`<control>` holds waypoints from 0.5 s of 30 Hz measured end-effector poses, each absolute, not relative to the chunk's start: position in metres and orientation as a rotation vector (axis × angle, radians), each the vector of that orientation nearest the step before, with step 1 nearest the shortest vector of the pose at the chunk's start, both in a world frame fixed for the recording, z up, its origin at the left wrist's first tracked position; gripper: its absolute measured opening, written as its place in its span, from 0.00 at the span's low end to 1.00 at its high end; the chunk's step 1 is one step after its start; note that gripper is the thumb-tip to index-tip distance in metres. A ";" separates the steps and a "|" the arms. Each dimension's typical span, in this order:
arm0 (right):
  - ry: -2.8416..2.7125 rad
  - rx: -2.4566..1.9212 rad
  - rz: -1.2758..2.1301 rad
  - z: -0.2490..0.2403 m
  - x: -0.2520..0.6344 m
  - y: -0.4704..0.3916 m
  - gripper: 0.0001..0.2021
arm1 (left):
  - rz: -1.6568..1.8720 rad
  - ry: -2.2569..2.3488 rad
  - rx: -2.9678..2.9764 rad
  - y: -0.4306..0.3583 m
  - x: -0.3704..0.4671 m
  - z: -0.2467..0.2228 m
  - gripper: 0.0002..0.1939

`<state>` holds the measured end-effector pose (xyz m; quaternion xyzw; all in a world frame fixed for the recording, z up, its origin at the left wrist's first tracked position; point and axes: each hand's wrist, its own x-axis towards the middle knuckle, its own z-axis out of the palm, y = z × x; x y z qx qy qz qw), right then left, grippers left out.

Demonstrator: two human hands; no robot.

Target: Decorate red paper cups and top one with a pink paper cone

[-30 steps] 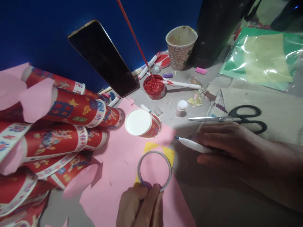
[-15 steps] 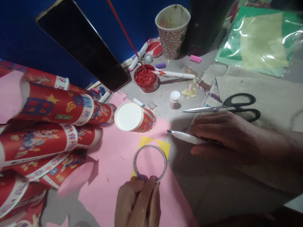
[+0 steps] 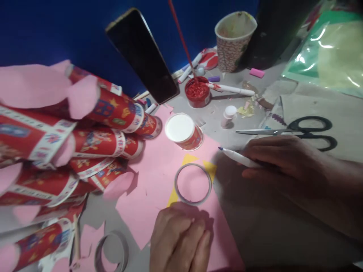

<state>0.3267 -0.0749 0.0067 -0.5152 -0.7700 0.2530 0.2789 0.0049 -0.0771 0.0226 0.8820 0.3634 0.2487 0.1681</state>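
Note:
A white marker (image 3: 241,158) with a blue-violet tip is gripped in my right hand (image 3: 278,158), its tip pointing left just above the pink paper's edge. My left hand (image 3: 181,238) rests on the pink paper (image 3: 150,181), fingers curled together with nothing visible in them. Just beyond its knuckles, a thin grey ring (image 3: 210,185) lies flat over yellow paper pieces (image 3: 210,170). A red paper cup (image 3: 193,138) stands upside down on the pink sheet, white base up. Black-handled scissors (image 3: 283,131) lie behind my right hand.
Red cups with pink paper pieces (image 3: 104,143) are piled at left. A dark phone (image 3: 144,56) leans at the back near a red paint pot (image 3: 197,92) and a patterned cup (image 3: 232,45). A tape roll (image 3: 123,247) lies front left; a plastic packet (image 3: 326,53) sits back right.
My left fingers have come off the ring, and the hand now sits curled below it. The view has shifted left, showing more cups and the tape roll. The right hand still holds the marker.

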 end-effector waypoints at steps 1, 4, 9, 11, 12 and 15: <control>-2.064 -1.387 0.678 0.006 0.326 -0.075 0.19 | 0.709 1.015 2.493 -0.078 0.006 0.023 0.10; -2.076 -1.384 0.699 0.005 0.326 -0.073 0.18 | 0.686 0.985 2.478 -0.086 0.003 0.021 0.17; -2.131 -1.378 0.659 0.001 0.325 -0.072 0.14 | 0.694 1.072 2.548 -0.104 0.003 0.009 0.21; -2.127 -1.458 0.620 -0.001 0.323 -0.072 0.14 | 0.713 1.085 2.635 -0.105 0.008 0.006 0.21; -2.126 -1.487 0.600 -0.001 0.322 -0.072 0.14 | 0.702 1.082 2.668 -0.105 0.010 0.006 0.21; -2.151 -1.485 0.556 -0.003 0.321 -0.070 0.18 | 0.654 1.091 2.688 -0.102 0.016 0.006 0.19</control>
